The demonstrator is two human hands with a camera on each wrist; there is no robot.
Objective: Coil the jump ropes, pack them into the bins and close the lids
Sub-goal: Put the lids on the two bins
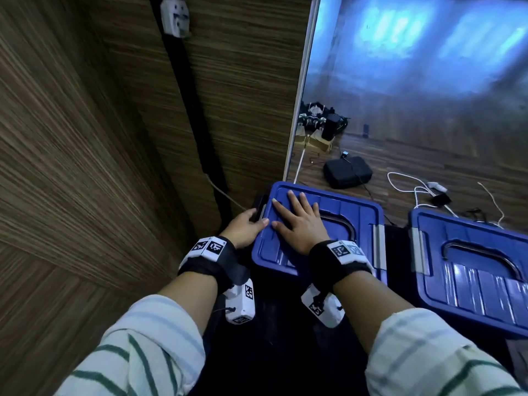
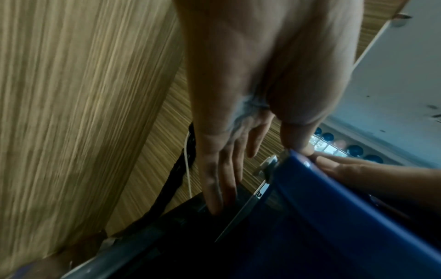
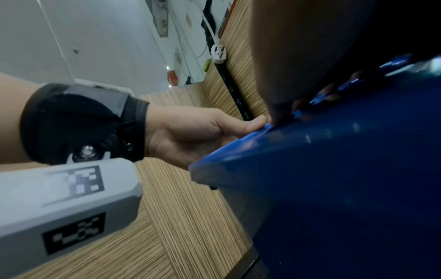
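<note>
Two blue bins stand side by side with their lids down; no jump rope shows. My right hand (image 1: 298, 221) lies flat, fingers spread, on the left part of the left bin's lid (image 1: 351, 212). My left hand (image 1: 247, 227) is at that bin's left end: the thumb (image 2: 298, 139) rests on the lid's edge (image 2: 334, 188) and the fingers (image 2: 222, 179) reach straight down beside the wall, next to a grey latch (image 2: 263, 169). The right wrist view shows the left hand (image 3: 198, 136) with its thumb on the lid's corner (image 3: 257, 134). The second bin (image 1: 471, 261) stands untouched to the right.
A wood-grain wall with a black cable strip (image 1: 194, 110) and a white socket (image 1: 175, 15) closes the left side, close to my left hand. On the floor beyond the bins lie a black pouch (image 1: 347, 171), white cables (image 1: 420, 190) and a pile of gear (image 1: 323, 121).
</note>
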